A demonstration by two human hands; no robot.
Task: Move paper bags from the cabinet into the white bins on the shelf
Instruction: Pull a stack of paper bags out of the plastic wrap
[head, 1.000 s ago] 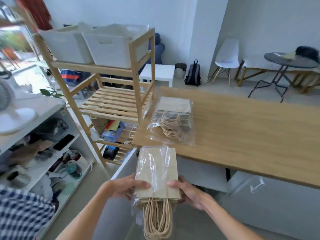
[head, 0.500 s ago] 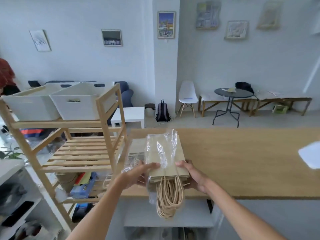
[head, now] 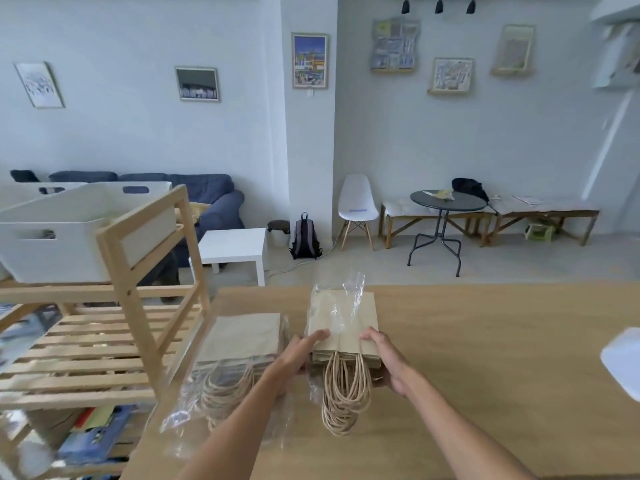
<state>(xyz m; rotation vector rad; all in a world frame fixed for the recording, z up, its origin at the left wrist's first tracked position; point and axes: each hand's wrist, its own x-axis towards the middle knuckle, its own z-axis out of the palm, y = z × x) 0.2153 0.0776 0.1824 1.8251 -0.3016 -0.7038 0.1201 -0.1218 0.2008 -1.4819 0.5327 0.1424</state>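
A plastic-wrapped pack of brown paper bags (head: 341, 320) with twine handles hangs just above the wooden table (head: 485, 358). My left hand (head: 298, 355) grips its left edge and my right hand (head: 384, 358) grips its right edge, thumbs on top. A second wrapped pack of paper bags (head: 239, 344) lies flat on the table to the left. Two white bins (head: 69, 233) stand on the top level of the wooden shelf (head: 138, 271) at the left. The cabinet is out of view.
The shelf's slatted middle level (head: 86, 351) is bare; coloured items (head: 93, 431) lie on its lowest level. A white object (head: 623, 362) sits at the table's right edge. Beyond are a sofa (head: 207, 199), white side table (head: 235, 247), backpack (head: 304, 237), chair (head: 356, 206) and round table (head: 446, 202).
Both hands lifted the pack up from low in front of the table and carried it over the tabletop, beside the pack lying there. My view rose from the floor area to the room.
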